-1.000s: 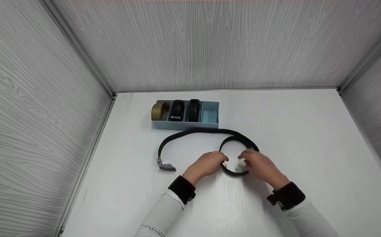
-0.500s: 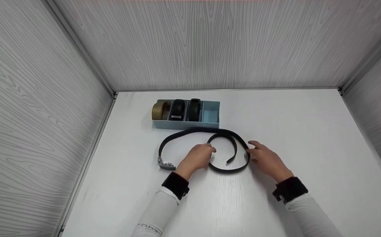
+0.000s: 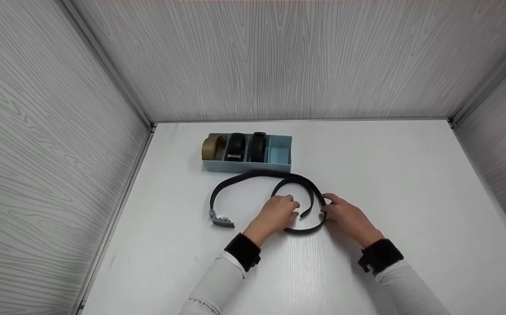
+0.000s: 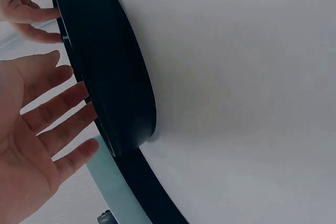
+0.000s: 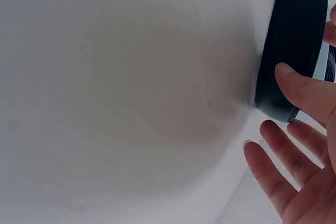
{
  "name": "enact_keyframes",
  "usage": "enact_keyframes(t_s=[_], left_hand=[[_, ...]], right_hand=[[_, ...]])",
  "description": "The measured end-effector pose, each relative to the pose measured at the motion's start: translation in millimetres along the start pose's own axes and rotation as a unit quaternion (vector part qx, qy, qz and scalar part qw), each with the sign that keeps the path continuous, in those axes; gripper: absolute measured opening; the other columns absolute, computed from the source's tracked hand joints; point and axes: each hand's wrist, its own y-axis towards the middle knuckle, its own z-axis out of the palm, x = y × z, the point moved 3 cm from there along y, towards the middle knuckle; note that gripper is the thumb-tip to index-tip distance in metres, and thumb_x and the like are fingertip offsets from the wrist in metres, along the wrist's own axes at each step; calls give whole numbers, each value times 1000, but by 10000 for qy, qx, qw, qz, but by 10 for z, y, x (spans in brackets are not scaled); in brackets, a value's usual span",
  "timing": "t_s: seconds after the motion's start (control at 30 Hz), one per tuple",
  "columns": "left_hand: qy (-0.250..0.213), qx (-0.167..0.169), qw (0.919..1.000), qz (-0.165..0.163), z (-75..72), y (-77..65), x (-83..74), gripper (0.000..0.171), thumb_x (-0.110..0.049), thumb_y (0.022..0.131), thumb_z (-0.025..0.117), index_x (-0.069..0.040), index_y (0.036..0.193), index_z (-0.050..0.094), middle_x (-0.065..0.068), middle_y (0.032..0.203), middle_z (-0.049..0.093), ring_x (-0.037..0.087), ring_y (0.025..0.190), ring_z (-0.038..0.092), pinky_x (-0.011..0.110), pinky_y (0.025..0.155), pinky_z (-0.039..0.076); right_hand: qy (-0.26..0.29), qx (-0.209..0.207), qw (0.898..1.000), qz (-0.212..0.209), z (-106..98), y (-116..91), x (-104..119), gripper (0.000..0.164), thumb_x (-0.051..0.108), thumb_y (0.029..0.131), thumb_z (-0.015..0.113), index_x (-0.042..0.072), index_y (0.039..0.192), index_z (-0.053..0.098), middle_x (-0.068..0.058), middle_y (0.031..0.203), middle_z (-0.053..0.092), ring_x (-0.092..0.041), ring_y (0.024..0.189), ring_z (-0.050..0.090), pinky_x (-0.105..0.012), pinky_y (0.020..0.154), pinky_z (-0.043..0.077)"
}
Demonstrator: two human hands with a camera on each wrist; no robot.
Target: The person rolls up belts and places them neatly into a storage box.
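Observation:
A black belt (image 3: pixel 264 173) stands on edge on the white table, its right part curled into a loose loop and its free tip inside that loop. The silver buckle (image 3: pixel 223 222) lies at the other end, left of the hands. My left hand (image 3: pixel 279 212) is over the left side of the loop; in the left wrist view its fingers (image 4: pixel 63 114) are spread and fairly straight, against or near the strap. From the right, my right hand (image 3: pixel 349 218) touches the loop's outer side. The right wrist view shows its thumb (image 5: pixel 299 85) on the strap, with the other fingers extended.
Behind the belt stands a light blue divided box (image 3: pixel 246 166). A gold-coloured rolled band (image 3: pixel 209 148) and two dark rolls, one a black roll (image 3: pixel 236 146), sit in its compartments; the rightmost shows its bare floor. Grey wood-patterned panels (image 3: pixel 253 65) enclose the table.
The loop has shifted left and its free tip has come into view inside it. My right hand has moved from inside the loop to its outer side. The buckle end stays put.

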Motion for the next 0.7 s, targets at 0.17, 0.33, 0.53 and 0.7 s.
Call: enact_keyframes(t_s=[0.17,0.33,0.53,0.7], left_hand=[[-366,-47,9993,15,79,51,-173,14,-22,93,66,-10,100,70,3,93,61,20,80,65,33,66,52],[105,-231,9992,-298,166,139,-247,14,-28,91,68,-14,88,68,0,83,65,20,70,66,35,56,50],[501,-646,9959,-381,206,224,-254,11,-19,89,65,-16,81,70,-1,76,66,21,65,65,36,51,50],[625,-517,9964,-264,205,234,-250,13,-11,89,60,-14,83,70,1,78,66,21,65,65,36,52,51]], right_hand=[[-56,26,10000,0,-9,-5,13,19,5,77,80,11,95,77,-10,132,56,-24,98,65,-38,75,54],[-54,138,9999,27,-19,1,13,19,7,77,81,11,95,77,-10,133,55,-21,97,65,-36,75,54],[-129,329,9994,51,-33,-1,43,24,10,74,85,10,96,76,-11,135,53,-18,89,67,-35,72,54],[30,422,9990,-112,-37,2,125,19,5,77,82,9,95,76,-6,122,61,-17,83,66,-34,70,53]])
